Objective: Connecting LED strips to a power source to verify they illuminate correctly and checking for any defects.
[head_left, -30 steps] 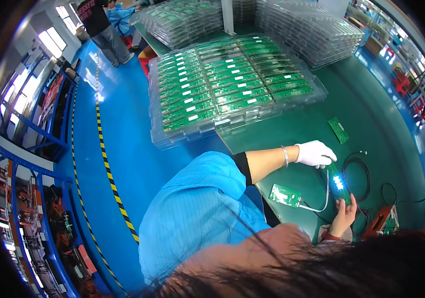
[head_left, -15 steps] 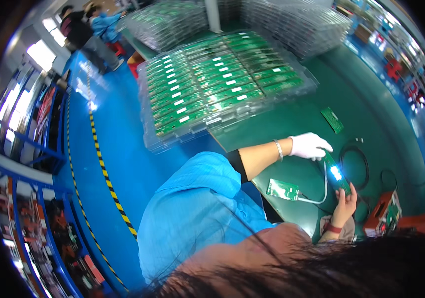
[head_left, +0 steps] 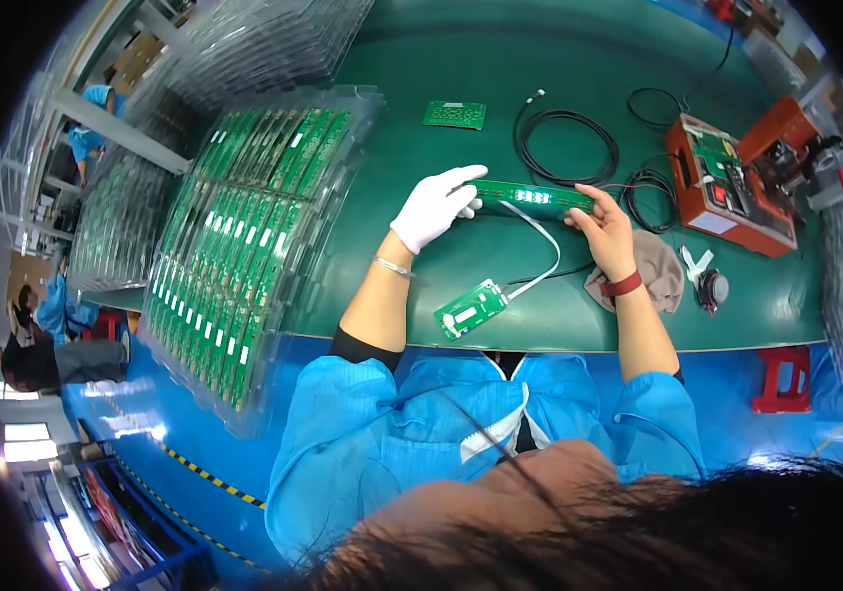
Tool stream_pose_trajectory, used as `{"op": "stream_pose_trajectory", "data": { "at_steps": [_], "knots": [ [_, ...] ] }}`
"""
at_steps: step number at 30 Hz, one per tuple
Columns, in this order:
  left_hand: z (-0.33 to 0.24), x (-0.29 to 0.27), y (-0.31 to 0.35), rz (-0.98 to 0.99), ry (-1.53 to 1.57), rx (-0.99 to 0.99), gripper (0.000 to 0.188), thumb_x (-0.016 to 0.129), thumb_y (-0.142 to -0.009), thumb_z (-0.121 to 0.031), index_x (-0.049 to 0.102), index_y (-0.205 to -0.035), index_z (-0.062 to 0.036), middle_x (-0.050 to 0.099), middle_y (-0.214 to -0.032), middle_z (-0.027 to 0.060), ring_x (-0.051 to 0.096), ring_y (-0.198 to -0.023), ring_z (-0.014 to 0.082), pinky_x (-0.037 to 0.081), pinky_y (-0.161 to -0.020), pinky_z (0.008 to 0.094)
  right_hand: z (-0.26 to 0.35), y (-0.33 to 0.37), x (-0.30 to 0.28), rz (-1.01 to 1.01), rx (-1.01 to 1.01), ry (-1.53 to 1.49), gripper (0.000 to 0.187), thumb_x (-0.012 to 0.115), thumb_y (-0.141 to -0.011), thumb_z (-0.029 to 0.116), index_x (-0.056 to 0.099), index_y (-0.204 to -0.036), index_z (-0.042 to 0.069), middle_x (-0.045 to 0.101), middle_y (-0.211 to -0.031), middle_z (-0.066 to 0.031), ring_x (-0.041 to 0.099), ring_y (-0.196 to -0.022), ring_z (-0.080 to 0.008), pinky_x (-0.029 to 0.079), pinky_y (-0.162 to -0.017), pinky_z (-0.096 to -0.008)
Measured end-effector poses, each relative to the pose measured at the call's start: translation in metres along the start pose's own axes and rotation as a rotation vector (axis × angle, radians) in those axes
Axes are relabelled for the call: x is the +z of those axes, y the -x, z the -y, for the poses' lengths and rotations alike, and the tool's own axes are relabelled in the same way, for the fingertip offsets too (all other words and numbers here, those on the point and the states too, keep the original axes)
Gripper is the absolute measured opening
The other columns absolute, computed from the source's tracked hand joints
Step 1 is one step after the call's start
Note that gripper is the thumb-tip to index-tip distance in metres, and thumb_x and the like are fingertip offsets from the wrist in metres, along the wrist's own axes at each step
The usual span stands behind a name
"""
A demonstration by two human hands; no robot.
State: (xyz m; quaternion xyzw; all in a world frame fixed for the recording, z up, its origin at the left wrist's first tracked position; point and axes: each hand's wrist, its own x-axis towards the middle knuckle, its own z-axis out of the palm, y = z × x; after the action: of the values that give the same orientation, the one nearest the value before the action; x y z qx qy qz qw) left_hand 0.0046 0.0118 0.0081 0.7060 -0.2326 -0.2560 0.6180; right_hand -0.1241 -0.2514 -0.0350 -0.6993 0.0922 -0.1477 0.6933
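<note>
A long narrow green circuit board [head_left: 500, 190] with bright white lights glowing at its middle is held level above the table between both hands. My left hand [head_left: 435, 209], in a white glove, is closed on its left end. Bare fingers of my right hand [head_left: 607, 232] pinch the right end. From the board a white cable [head_left: 546, 240] curves down to a smaller green circuit board [head_left: 472, 309], which lies on the green table near its front edge. Another green board [head_left: 455, 115] lies farther back, beyond my left hand.
At left, clear trays [head_left: 367, 108] hold rows of long green boards; stacked clear trays [head_left: 254, 44] rise behind. A coiled black cable [head_left: 614, 148] lies beyond my hands. To the right are a brown cloth [head_left: 660, 271], a round device [head_left: 713, 290] and an orange box of electronics [head_left: 745, 225].
The view has swung round to the right, so the trays now appear at left and the hands near the middle. Both hands still hold the lit board, which now appears nearly level.
</note>
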Motion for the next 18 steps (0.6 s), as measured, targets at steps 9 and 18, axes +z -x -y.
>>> {"op": "stream_pose_trajectory", "data": {
  "at_steps": [9,18],
  "knots": [
    [0.0016,-0.0002,0.0041,-0.034,-0.011,0.011,0.038,0.051,-0.091,-0.009,0.059,-0.128,0.0002,0.067,-0.090,0.0109,0.063,-0.077,0.0157,0.052,-0.073,0.0245,-0.0005,0.0022,0.0052,0.008,-0.027,-0.029,0.040,0.062,-0.088,-0.004,0.056,-0.128,0.003,0.069,-0.097,-0.0095,0.066,-0.080,-0.0134,0.053,-0.075,-0.0200],
    [0.0017,0.0014,0.0012,-0.049,-0.011,0.009,0.038,0.052,-0.092,-0.009,0.059,-0.127,0.0003,0.067,-0.089,0.0106,0.063,-0.077,0.0156,0.052,-0.073,0.0248,0.0025,-0.0012,0.0034,0.031,-0.012,-0.001,0.041,0.059,-0.090,-0.003,0.053,-0.130,0.002,0.068,-0.101,-0.0119,0.065,-0.083,-0.0141,0.054,-0.078,-0.0211]
  ]
}}
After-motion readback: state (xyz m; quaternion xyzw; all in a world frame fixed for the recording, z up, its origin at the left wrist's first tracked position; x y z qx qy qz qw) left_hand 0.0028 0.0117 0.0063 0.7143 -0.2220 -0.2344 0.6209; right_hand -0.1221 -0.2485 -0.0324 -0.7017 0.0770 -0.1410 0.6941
